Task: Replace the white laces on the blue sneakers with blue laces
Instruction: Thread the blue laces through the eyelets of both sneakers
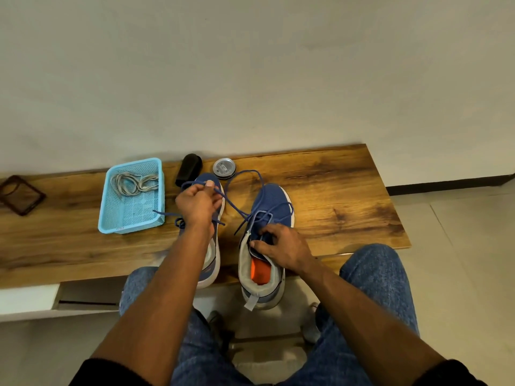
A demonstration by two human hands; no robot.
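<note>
Left hand [198, 203] pinches a blue lace [235, 207] above the worktop [334, 190]. Right hand [284, 246] grips the right sneaker [269, 207] by its tongue.

- Left hand [198, 205]: bare; no glove, ring or watch visible.
- Right hand [284, 246]: bare; no glove, ring or watch visible.
- Forearms: uncovered from wrist to above the elbow.
- Short black fabric sleeves [111, 371]: edges visible at both lower corners of the view.
- Faded blue denim jeans [381, 277]: mottled wash, covering both knees.
</note>
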